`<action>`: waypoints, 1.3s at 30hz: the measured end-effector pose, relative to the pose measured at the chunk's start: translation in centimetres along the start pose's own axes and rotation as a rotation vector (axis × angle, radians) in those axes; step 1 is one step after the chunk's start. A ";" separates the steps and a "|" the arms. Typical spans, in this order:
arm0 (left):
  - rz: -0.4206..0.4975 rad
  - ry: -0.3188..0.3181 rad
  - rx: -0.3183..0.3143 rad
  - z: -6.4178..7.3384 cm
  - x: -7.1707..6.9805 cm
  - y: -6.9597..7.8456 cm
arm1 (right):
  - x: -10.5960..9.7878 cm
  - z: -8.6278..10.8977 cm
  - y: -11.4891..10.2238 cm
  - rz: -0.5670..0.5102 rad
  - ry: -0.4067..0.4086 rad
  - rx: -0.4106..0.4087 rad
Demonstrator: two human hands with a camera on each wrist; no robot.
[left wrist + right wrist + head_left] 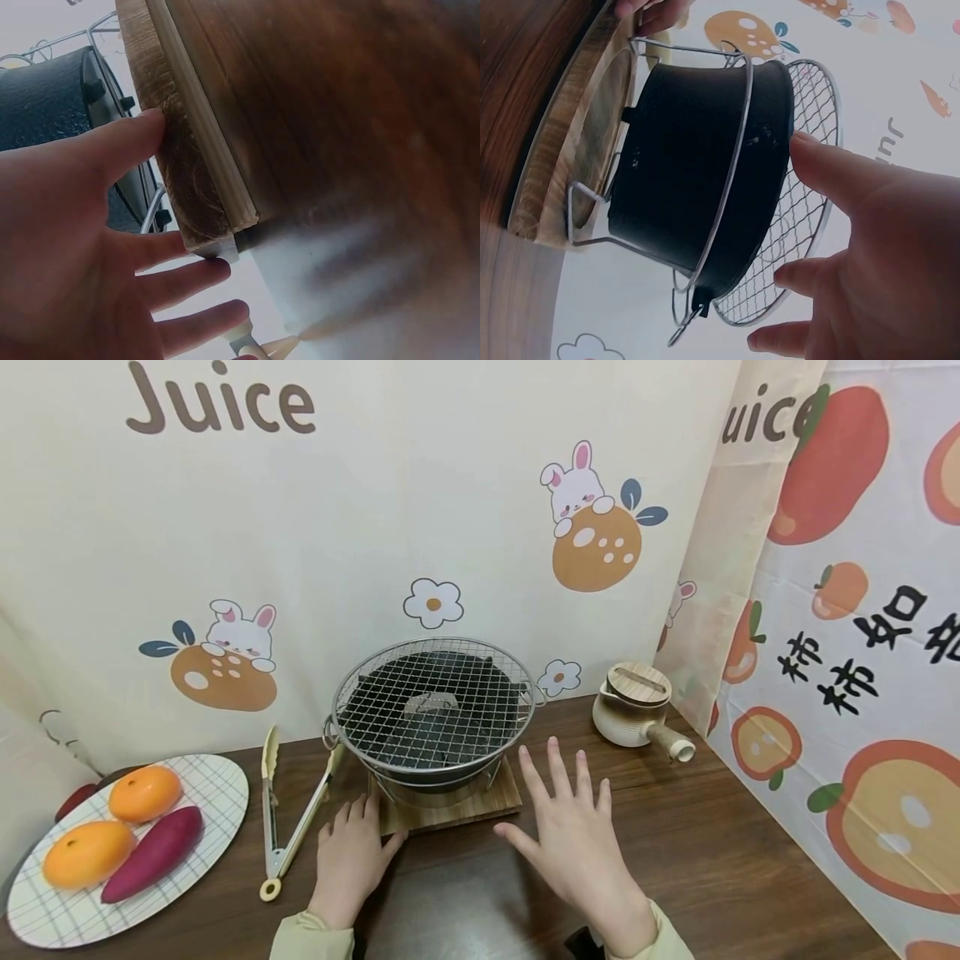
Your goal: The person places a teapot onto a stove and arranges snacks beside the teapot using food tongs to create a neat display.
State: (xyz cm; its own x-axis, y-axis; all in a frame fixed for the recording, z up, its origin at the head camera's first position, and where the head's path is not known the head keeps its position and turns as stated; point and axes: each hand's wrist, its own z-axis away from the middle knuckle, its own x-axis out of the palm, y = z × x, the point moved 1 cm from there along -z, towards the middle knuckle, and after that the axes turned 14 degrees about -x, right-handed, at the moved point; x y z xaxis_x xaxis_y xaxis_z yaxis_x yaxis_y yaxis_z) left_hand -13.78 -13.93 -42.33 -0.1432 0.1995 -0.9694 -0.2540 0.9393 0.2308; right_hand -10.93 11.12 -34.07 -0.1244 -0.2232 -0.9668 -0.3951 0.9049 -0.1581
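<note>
The grill [697,157] stood on a wooden board [465,811], whose near-left corner the left hand [351,852] touched, unclenched; the right hand [573,852] hung spread, holding nothing. The grill looked heavy and rigid, its mesh [435,703] perhaps loose, the board the steadier hold. Tongs [277,861] lay left, a pot [624,724] right.

Dark wood-grain table [465,897]; directly on it, left to right: plate [227,783], tongs [271,831], wooden board [459,810], lidded pot [622,723].

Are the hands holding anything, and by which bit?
The left hand holds the wooden board by its near left corner; the right hand holds nothing.
</note>
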 end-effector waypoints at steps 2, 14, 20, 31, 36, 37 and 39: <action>-0.002 -0.006 0.001 -0.1 0.0 0.0 | 0.1 0.0 0.2 0.002 0.000 0.001; 0.012 0.028 0.034 -0.4 -0.3 -0.2 | 0.7 -0.2 1.9 0.026 0.013 0.009; 0.033 -0.002 0.039 -0.7 -0.5 -0.1 | 1.0 -0.4 2.8 0.046 0.031 0.009; 0.095 0.020 0.053 -1.0 -0.4 -0.3 | 0.9 -0.6 4.7 0.087 0.076 -0.004; 0.097 0.037 0.054 -0.8 -0.3 -0.4 | 0.8 -0.4 5.5 0.098 0.089 0.011; 0.100 0.039 0.055 -0.8 -0.4 -0.4 | 0.7 -0.4 5.7 0.101 0.090 0.013; 0.110 0.039 0.056 -0.8 -0.4 -0.4 | 0.7 -0.3 6.1 0.107 0.095 0.016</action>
State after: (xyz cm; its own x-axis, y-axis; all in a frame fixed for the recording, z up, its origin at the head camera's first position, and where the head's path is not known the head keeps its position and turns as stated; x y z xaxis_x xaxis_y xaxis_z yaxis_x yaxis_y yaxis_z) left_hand -14.37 -14.59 -42.02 -0.2045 0.2918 -0.9344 -0.1814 0.9267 0.3291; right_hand -13.69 16.39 -35.65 -0.2508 -0.1581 -0.9551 -0.3603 0.9309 -0.0595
